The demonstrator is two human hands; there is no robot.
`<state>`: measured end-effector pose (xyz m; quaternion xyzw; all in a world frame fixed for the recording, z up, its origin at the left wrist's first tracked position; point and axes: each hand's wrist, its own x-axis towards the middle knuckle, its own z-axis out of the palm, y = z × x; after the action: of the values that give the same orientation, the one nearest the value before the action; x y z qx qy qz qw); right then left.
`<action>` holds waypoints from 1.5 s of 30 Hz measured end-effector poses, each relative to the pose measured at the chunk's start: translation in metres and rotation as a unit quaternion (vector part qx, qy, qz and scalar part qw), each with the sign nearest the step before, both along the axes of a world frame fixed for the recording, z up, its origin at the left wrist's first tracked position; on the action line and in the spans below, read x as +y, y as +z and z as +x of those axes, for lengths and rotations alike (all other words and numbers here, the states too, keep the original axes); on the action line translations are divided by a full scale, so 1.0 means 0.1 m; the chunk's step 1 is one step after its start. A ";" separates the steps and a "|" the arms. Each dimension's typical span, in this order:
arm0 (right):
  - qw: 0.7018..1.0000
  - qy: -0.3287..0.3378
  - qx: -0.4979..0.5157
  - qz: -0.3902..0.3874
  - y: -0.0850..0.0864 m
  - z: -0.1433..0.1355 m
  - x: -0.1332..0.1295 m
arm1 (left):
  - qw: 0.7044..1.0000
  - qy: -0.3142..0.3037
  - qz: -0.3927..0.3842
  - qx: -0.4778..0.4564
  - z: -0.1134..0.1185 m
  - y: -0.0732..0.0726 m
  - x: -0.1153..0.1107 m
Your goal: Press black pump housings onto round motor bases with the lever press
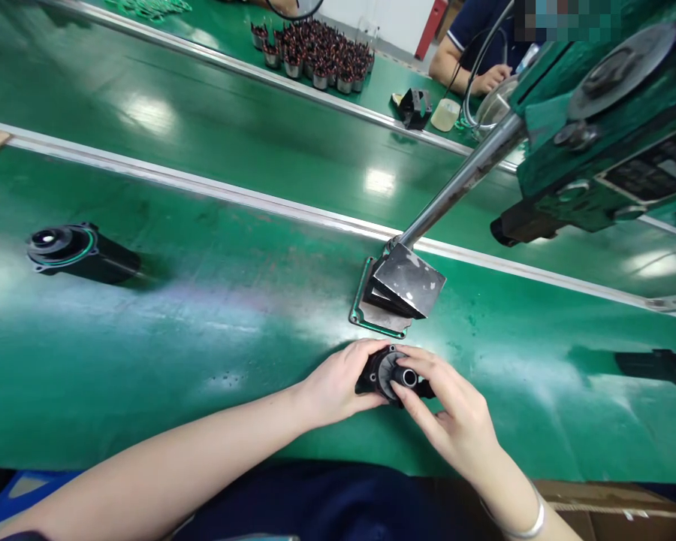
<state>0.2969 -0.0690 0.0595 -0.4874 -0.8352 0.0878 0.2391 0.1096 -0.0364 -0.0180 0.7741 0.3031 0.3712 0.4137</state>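
My left hand (pixel 346 385) is closed round the left side of a black round housing (pixel 386 372) with screw lugs on its rim. The fingers and thumb of my right hand (pixel 454 413) close about the short black tube (pixel 407 377) that stands up from its middle. Whether this tube is a separate piece I cannot tell. Both hands are low over the green table, just in front of a press base (pixel 408 278) with a metal block on a green-edged plate. My palms and fingers hide the housing's sides.
A green press head (pixel 591 143) overhangs at upper right on a steel column (pixel 462 180). Black motor-like units lie at left (pixel 84 252) and at the right edge (pixel 659 368). Beyond the metal rail (pixel 203 191) stand several copper-wired parts (pixel 321 56) and a co-worker's hand (pixel 490 79).
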 end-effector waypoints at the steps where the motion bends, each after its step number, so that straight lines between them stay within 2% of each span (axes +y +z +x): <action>1: 1.000 -0.001 0.002 0.000 0.00 0.00 -0.01 | 1.000 -0.001 -0.002 0.002 0.00 0.00 0.00; 16: 0.999 -0.002 0.035 -0.008 -0.08 0.00 -0.01 | 1.000 -0.002 -0.001 0.012 -0.01 -0.02 0.00; 22: 0.996 -0.009 0.076 -0.035 -0.10 0.00 -0.01 | 0.998 -0.034 0.056 -0.001 -0.01 -0.05 0.01; 26: 0.995 -0.026 0.090 -0.043 -0.10 0.02 0.00 | 0.997 -0.025 0.065 0.015 0.00 -0.05 0.02; 33: 0.996 -0.017 0.074 -0.039 -0.08 0.05 0.01 | 0.998 -0.003 0.057 0.013 0.01 -0.02 0.02; 40: 0.993 -0.033 0.095 -0.065 -0.17 0.02 -0.05 | 0.998 0.000 0.063 0.005 0.04 -0.01 0.00; 42: 0.994 -0.024 0.060 -0.093 -0.05 0.07 -0.02 | 0.997 0.005 0.073 0.010 0.02 0.07 -0.01; 43: 0.995 -0.015 0.036 -0.096 0.07 0.13 0.02 | 0.996 0.007 0.083 0.011 0.00 0.15 0.01; 45: 0.999 -0.014 0.002 -0.045 0.46 0.29 0.13 | 0.994 0.009 0.111 0.007 -0.06 0.38 0.08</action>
<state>0.3262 -0.0564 0.1059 -0.5090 -0.8230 0.1230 0.2201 0.1035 -0.0280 0.0201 0.8150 0.2693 0.4010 0.3200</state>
